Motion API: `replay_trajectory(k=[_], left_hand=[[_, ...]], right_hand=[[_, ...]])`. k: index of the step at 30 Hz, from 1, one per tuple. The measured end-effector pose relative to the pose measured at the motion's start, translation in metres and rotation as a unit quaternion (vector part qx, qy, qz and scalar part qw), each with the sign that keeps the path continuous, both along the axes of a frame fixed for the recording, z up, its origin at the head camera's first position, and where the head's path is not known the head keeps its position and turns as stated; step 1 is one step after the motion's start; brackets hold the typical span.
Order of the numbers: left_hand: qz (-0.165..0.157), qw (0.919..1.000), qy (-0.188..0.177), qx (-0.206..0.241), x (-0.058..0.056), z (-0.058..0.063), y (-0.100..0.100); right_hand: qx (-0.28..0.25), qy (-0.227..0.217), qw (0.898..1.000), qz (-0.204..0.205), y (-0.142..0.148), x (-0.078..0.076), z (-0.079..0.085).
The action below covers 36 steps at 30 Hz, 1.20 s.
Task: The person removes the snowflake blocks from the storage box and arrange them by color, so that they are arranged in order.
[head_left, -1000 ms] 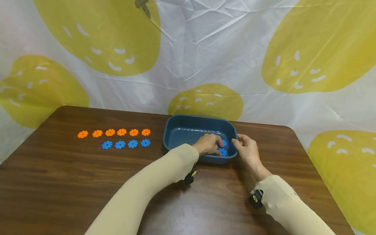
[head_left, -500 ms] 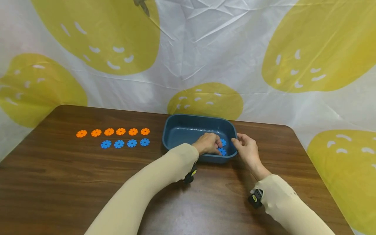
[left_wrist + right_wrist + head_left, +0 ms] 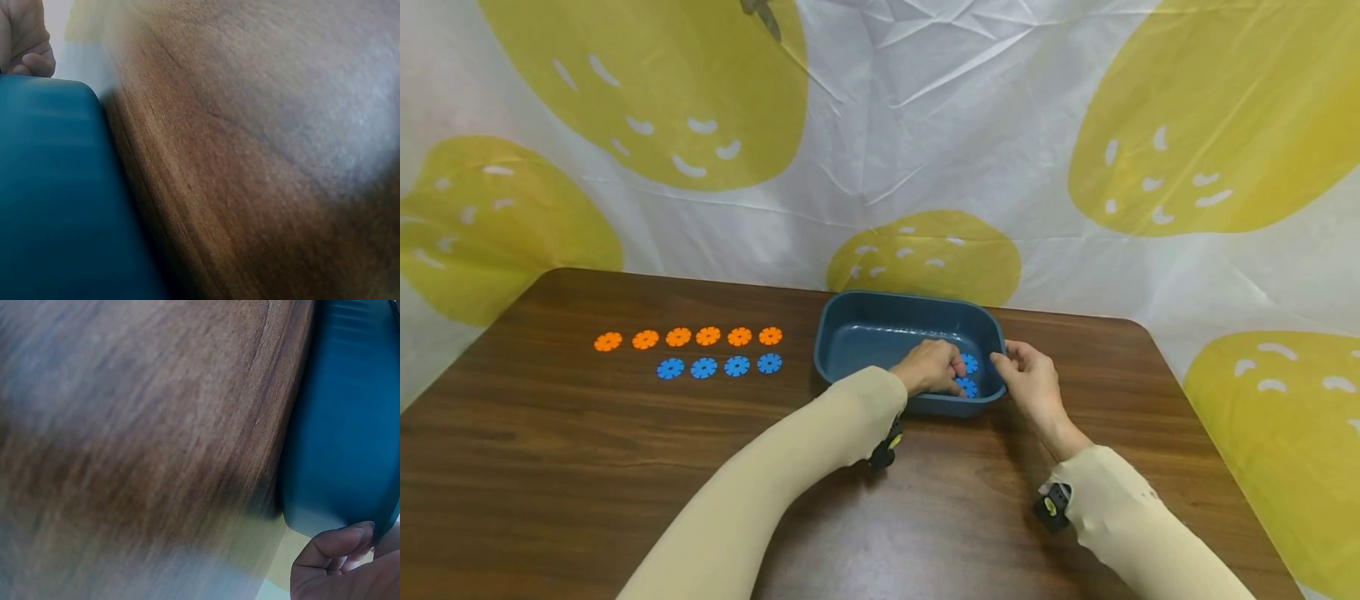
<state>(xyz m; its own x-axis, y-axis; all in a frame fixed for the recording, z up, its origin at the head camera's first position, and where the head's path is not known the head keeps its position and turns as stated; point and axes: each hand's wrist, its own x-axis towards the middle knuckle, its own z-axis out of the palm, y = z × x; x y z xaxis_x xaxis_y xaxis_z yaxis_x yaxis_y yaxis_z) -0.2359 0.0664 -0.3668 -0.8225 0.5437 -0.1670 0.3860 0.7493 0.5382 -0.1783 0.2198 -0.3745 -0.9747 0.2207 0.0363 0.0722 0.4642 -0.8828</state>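
A blue-grey plastic basin stands toward the back of the table. My left hand reaches over its front wall, with thumb and fingers apart beside two flat blue notched discs on the basin floor at the right end. The fingertips partly cover these discs; whether they touch them is unclear. At the basin's right end my right hand pinches the rim between thumb and fingers. The right wrist view shows that thumb against the basin wall. In the left wrist view my left hand is out of sight.
Left of the basin, several orange notched discs lie in a row. A shorter row of blue discs lies in front of it. A white cloth with yellow shapes hangs right behind the brown wooden table.
Both hands and the basin stay practically in place. The whole head view has shifted very slightly.
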Motion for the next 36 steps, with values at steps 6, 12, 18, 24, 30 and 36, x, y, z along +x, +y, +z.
replay_trajectory(k=[6, 12, 18, 24, 30, 36], left_hand=[[0.000, 1.0000, 0.001, 0.003, -0.0010, -0.0011, 0.0001], [-0.002, 1.0000, 0.002, 0.008, -0.0020, -0.0019, 0.0004], [-0.005, 0.9999, 0.004, 0.009, -0.0012, -0.0011, 0.0002], [0.001, 0.9998, 0.000, 0.020, -0.0009, -0.0008, -0.0006], [0.009, 0.9992, -0.014, 0.036, 0.0002, -0.0005, -0.0011], [0.010, 0.9993, -0.012, 0.033, 0.0016, 0.0001, -0.0019]], right_hand=[[0.001, -0.002, 1.000, 0.000, -0.0001, 0.0001, -0.0002], [0.006, 0.000, 1.000, -0.002, -0.0002, -0.0002, -0.0004], [0.007, -0.002, 1.000, -0.003, -0.0001, 0.0007, 0.0007], [0.005, -0.002, 1.000, 0.000, -0.0003, 0.0012, 0.0018], [0.004, -0.006, 1.000, -0.002, -0.0001, 0.0008, 0.0012], [-0.001, -0.010, 1.000, 0.001, 0.0002, 0.0006, 0.0016]])
